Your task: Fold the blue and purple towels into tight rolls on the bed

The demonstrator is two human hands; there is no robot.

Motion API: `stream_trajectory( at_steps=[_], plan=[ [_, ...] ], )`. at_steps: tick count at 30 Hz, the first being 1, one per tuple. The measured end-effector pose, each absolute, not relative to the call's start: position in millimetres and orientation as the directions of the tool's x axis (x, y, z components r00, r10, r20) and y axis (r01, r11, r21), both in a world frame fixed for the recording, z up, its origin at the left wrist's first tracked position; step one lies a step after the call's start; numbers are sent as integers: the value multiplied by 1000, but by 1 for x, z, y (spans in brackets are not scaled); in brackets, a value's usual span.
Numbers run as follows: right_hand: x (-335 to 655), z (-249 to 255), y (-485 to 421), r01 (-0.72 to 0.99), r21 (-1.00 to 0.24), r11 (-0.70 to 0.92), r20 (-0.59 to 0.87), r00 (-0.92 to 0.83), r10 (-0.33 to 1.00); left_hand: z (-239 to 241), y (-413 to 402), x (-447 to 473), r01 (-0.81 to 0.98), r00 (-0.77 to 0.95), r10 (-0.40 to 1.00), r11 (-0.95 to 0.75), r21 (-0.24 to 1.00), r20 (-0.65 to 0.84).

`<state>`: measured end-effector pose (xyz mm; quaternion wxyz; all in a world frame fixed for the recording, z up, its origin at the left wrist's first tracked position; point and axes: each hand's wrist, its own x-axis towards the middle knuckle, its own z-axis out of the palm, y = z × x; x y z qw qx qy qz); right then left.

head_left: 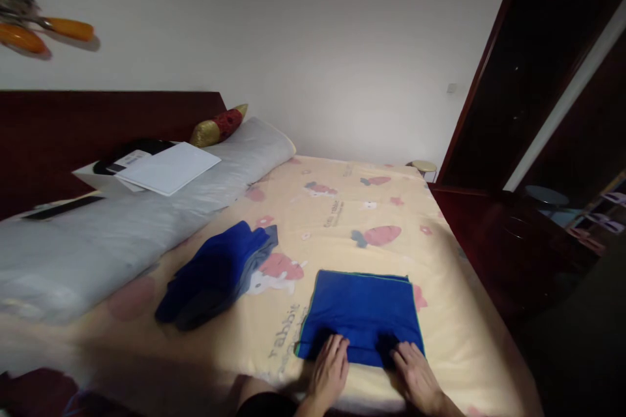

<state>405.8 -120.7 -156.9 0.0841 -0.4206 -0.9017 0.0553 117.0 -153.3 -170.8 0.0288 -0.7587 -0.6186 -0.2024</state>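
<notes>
A blue cloth [364, 303] with green stitched edges lies folded into a rough rectangle on the bed. A crease runs across it close to its near edge. My left hand [330, 371] is at the near left part of the cloth, fingers close together and curled onto the fabric. At the near right corner, my right hand [415, 373] has its fingers bent over the cloth in the same way. Both thumbs are mostly hidden. To the left lies a loose heap of blue and grey cloth [215, 277], which neither hand touches.
The bed has a cream sheet [323, 234] printed with rabbits and carrots. Along the headboard [107, 117] are a long grey pillow [147, 228], a white box lid [169, 168] and a red-and-gold cushion [219, 127]. A round stool [423, 166] stands beyond the bed.
</notes>
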Motion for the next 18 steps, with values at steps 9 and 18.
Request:
stream_trajectory(
  at_steps=[9,18],
  plan=[
    [349,-152,-135,744,-266,612,6,-634,773,-192,-173,138,894,357,908,-400,201,220],
    [419,-145,-122,757,-322,569,-64,-617,785,-166,-164,85,964,165,976,-189,187,139]
  ],
)
